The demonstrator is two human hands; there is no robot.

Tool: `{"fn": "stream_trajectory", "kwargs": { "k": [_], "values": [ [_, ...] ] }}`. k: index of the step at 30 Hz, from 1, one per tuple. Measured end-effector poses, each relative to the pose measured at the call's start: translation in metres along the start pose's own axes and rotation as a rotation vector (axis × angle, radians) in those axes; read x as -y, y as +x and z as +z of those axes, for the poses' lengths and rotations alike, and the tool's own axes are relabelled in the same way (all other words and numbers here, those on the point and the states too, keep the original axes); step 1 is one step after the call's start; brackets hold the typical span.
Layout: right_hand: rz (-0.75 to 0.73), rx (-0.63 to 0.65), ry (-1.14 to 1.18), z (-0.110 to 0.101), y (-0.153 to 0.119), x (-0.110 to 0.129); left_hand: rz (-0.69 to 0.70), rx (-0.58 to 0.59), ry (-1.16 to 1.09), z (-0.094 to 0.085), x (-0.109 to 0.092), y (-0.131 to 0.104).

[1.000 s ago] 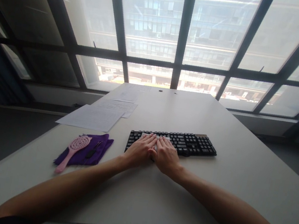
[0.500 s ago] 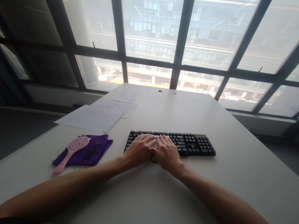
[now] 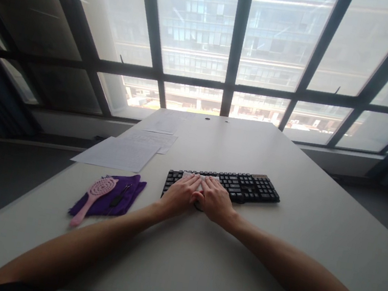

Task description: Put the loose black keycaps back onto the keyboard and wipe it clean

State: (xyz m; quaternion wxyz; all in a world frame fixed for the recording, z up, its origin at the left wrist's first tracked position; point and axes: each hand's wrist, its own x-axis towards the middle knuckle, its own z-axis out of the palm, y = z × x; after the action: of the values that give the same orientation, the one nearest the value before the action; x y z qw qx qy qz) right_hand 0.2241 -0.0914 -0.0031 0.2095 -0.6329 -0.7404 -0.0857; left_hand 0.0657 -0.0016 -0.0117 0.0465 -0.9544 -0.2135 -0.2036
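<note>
A black keyboard (image 3: 252, 187) lies at a slight slant on the white table. Over its left half, a small white cloth or tissue (image 3: 189, 174) shows beyond the fingertips. My left hand (image 3: 181, 194) rests flat on the white piece, its fingers stretched forward. Touching it from the right, my right hand (image 3: 215, 201) lies flat there too, with its thumb by the left hand. Both hands press from above and cover part of the keys. A small dark round edge shows just below the hands, too hidden to make out.
Left of the keyboard, a pink hairbrush (image 3: 101, 188) and a small black item (image 3: 117, 199) lie on a folded purple cloth (image 3: 132, 195). Paper sheets (image 3: 118, 153) spread along the table's left edge. Large windows stand behind the table (image 3: 203, 266).
Both hands have drawn back slightly toward me, and more of the white piece shows beyond the fingertips. The keyboard has stayed in place.
</note>
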Motion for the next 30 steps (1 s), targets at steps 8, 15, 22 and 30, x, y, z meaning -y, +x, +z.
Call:
{"fn": "stream_trajectory", "kwargs": {
  "k": [8, 15, 22, 30],
  "values": [
    [0.019, 0.017, 0.019, -0.006, -0.002, 0.007, 0.06, -0.003, -0.035, -0.011, -0.006, -0.001],
    [0.069, -0.031, -0.024, -0.006, -0.003, 0.005, -0.027, -0.068, 0.029, -0.014, -0.007, -0.001],
    [0.121, -0.009, -0.032, -0.006, -0.002, 0.001, -0.11, -0.065, 0.033, -0.021, -0.01, 0.001],
    [0.088, -0.024, -0.037, 0.001, 0.006, -0.004, -0.128, -0.128, 0.095, -0.01, 0.0, 0.004]
  ]
}}
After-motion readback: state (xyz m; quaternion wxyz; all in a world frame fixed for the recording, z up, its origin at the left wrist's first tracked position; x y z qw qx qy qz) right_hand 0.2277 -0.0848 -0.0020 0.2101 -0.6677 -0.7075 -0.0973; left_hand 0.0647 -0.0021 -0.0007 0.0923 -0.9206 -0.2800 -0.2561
